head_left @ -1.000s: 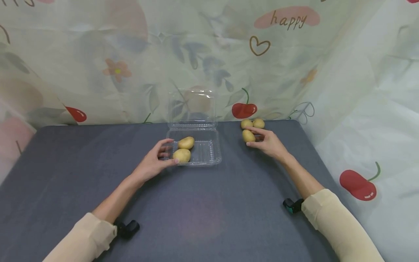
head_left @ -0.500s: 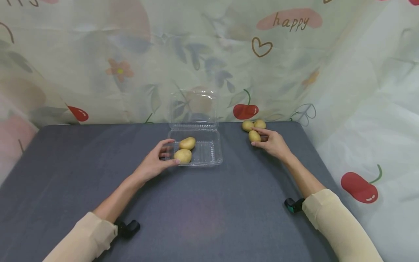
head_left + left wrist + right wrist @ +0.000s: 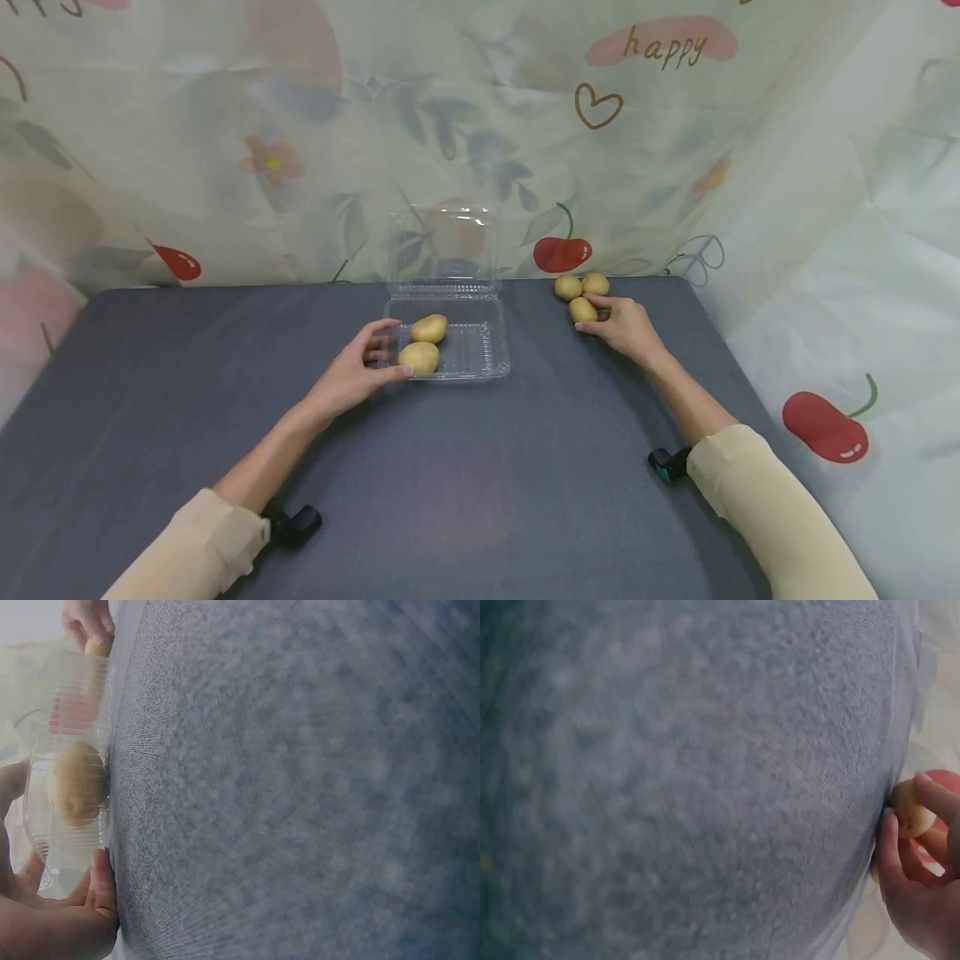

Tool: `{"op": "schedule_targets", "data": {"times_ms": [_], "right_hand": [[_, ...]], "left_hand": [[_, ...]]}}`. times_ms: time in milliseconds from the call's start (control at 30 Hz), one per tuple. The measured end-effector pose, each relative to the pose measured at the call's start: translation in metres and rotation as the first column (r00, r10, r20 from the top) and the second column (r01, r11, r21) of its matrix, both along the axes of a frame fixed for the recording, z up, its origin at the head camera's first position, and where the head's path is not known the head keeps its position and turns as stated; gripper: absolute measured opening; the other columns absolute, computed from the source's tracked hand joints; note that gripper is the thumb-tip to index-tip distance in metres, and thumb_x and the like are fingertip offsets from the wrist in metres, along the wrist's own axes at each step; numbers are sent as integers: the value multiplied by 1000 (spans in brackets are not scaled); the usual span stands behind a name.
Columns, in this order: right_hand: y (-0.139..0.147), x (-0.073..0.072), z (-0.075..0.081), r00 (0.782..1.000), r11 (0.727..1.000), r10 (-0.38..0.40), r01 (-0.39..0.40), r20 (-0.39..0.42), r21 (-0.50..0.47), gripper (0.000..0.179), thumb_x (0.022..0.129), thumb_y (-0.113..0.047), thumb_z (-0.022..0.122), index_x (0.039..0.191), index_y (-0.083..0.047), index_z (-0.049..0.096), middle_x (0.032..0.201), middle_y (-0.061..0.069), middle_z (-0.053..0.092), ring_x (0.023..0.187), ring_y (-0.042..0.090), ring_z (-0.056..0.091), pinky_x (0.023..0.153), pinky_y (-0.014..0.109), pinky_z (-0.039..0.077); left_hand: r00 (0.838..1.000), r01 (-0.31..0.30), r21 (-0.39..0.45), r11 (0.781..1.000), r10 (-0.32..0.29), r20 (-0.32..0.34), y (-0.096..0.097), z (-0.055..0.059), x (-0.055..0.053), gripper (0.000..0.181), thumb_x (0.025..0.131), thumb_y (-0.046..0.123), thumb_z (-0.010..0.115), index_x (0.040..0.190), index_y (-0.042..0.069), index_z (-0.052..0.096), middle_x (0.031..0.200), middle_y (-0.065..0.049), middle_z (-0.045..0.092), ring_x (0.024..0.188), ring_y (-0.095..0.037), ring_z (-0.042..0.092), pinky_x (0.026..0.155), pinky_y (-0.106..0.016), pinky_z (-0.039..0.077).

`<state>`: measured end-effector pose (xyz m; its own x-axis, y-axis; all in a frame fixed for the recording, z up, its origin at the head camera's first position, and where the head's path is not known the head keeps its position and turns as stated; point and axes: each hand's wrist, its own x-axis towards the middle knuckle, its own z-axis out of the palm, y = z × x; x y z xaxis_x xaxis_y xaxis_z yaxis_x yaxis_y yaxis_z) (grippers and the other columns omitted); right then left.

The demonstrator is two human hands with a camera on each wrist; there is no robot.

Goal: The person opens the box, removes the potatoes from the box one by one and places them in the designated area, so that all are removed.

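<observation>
In the head view my left hand [image 3: 352, 367] holds the left side of a clear plastic clamshell container [image 3: 472, 354], thumb at its front corner and fingers along the side. Two yellow potatoes lie in the container's left half, a rear potato [image 3: 429, 328] and a front potato [image 3: 419, 357]. My right hand [image 3: 626, 329] pinches another potato [image 3: 582, 311] between thumb and fingers at the table's back right. Right behind it sit two more, a left potato [image 3: 567, 287] and a right potato [image 3: 596, 284]. The right wrist view shows the pinched potato [image 3: 911, 810] low at the cloth.
The container's transparent lid [image 3: 442, 242] stands raised against the patterned curtain [image 3: 300, 100] behind. A dark grey cloth covers the table [image 3: 480, 475]. A white curtain [image 3: 862, 275] hangs along the right side.
My right hand and the potato it pinches have shifted slightly right, beside the two rear potatoes. The left hand and the container look still.
</observation>
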<state>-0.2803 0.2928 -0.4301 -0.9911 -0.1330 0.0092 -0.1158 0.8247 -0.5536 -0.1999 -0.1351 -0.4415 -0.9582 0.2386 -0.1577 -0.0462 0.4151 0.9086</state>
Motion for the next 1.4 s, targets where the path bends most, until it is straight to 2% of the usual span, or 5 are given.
{"op": "schedule_targets", "data": {"times_ms": [133,500,1000,1167,1400], "right_hand": [[-3,0,-1,1000,999,-23,23,-22,22,61,88,-30,78,139,-4,57,121,23,66,100,31,66,81,44,50],[-5,-1,-9,995,996,-87,86,-49,-27,61,88,-38,77,137,-4,60,117,20,69,103,31,66,85,45,50],[-3,-2,0,995,992,-95,90,-41,-91,52,89,-35,76,130,-4,66,118,15,70,106,29,67,84,44,53],[-3,-2,4,990,988,-94,80,-107,-130,52,89,-35,77,130,-6,66,120,13,70,106,29,67,85,45,52],[-7,0,10,965,979,-101,53,-242,-198,45,88,-28,78,127,-7,68,115,12,72,98,26,70,82,42,54]], "left_hand": [[1000,2,0,1000,-2,-4,-1,-1,0,76,89,34,77,152,28,35,150,-14,40,127,-32,47,92,-49,46],[1000,1,-2,1000,-1,-3,-1,-1,1,77,88,35,77,152,27,35,151,-14,39,128,-32,47,92,-50,46],[1000,12,3,1000,-12,-8,-2,1,0,77,89,35,76,153,25,33,152,-16,38,129,-34,45,93,-51,45],[1000,17,13,1000,-17,-1,-2,3,2,80,89,35,76,154,24,31,153,-18,35,131,-35,44,93,-52,45],[1000,13,7,1000,-13,-3,-1,2,1,78,89,35,76,153,25,33,152,-18,37,130,-35,45,93,-51,45]]}}
